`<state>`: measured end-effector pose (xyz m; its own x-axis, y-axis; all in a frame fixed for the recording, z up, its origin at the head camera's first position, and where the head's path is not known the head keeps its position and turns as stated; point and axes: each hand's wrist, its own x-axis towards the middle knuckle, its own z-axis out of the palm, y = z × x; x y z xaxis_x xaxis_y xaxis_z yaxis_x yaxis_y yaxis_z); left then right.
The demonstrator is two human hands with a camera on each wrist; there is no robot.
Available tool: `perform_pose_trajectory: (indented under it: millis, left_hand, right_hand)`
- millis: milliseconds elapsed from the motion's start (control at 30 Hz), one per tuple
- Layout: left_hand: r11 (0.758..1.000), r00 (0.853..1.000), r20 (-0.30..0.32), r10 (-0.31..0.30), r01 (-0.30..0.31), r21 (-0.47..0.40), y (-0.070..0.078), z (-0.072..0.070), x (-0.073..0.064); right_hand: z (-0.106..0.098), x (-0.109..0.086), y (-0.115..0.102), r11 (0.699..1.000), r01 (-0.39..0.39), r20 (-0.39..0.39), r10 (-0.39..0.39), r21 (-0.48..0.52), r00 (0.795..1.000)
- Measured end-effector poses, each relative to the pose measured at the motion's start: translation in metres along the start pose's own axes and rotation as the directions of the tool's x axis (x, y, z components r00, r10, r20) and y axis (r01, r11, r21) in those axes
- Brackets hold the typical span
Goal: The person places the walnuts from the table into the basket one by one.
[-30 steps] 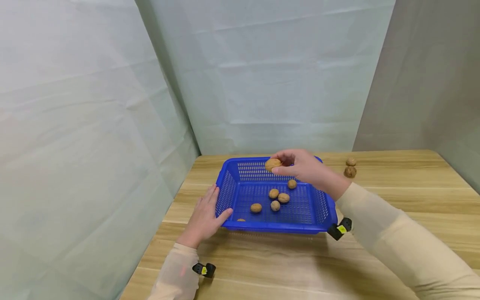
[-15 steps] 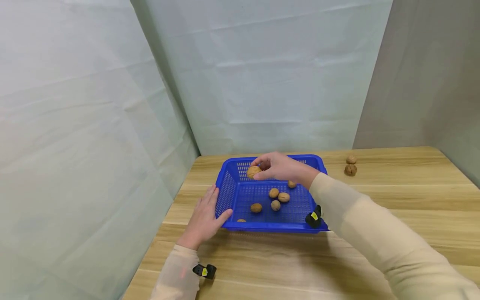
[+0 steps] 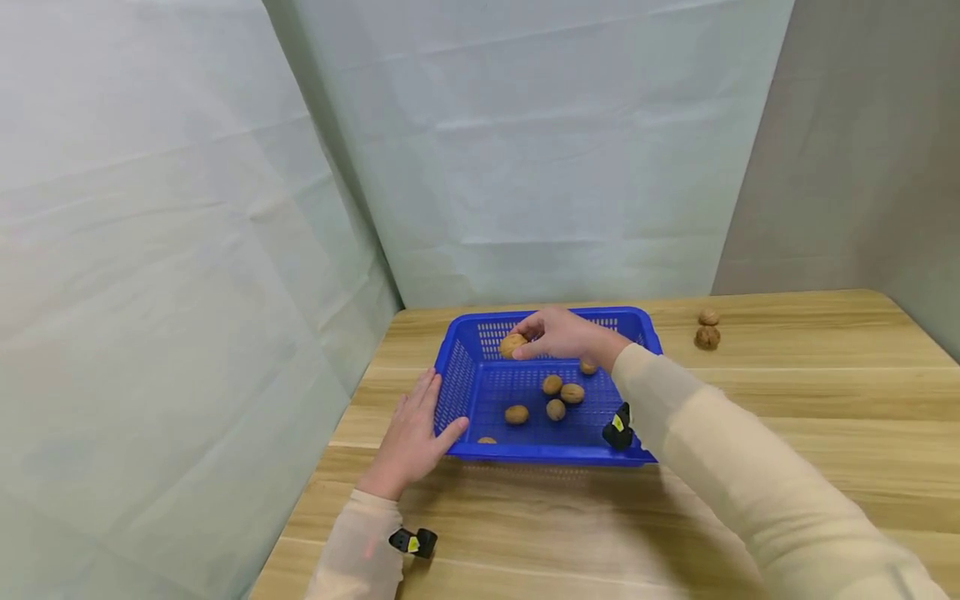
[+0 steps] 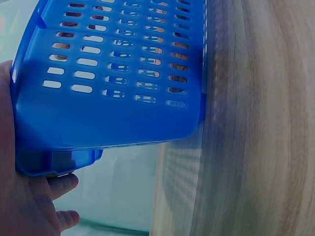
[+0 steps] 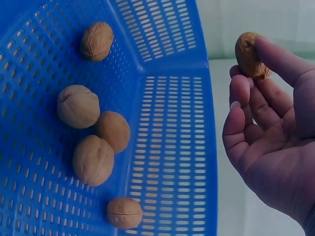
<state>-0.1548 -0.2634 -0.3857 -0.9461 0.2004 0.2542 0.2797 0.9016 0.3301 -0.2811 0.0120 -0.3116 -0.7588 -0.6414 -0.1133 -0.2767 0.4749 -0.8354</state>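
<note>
My right hand [image 3: 567, 336] pinches a walnut [image 3: 512, 347] between thumb and fingertips, above the back part of a blue plastic basket [image 3: 551, 454]. Seen from the right wrist, the pinched walnut [image 5: 246, 55] has a frayed lower end, and the other fingers bend loosely below it. At the basket's front left corner rests my left hand [image 3: 411, 435], its fingers straight along the left rim and its thumb over the front rim. Several walnuts [image 3: 572, 393] lie spread on the basket floor, one partly hidden by the front wall and another partly by the right wrist.
Two more walnuts, a paler one [image 3: 708, 317] and a darker one [image 3: 707, 337], lie on the wooden table [image 3: 795, 375] to the right of the basket. Pale cloth [image 3: 562, 167] hangs behind the table and along its left side.
My right hand has carried the walnut leftward over the basket, then shifted only slightly in the last half second. My left hand stays on the rim, and the walnuts inside lie as before.
</note>
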Motion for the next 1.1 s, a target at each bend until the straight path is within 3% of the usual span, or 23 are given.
perform_pose_trajectory:
  millis: [333,767,1100]
  left_hand:
    - [1.0,1.0,-0.002,0.001,-0.001,0.001,0.0,0.0,-0.002]
    - [1.0,1.0,-0.003,0.005,-0.005,-0.012,0.003,-0.003,-0.002]
    - [1.0,1.0,-0.011,0.022,-0.022,-0.002,0.003,0.001,0.0]
  right_hand:
    - [0.0,0.008,0.02,0.996,-0.068,-0.025,0.07,0.059,0.997]
    - [0.007,0.011,0.034,0.991,-0.129,-0.018,0.13,0.031,0.991]
    - [0.005,0.011,0.036,0.991,-0.099,-0.05,0.104,0.087,0.993]
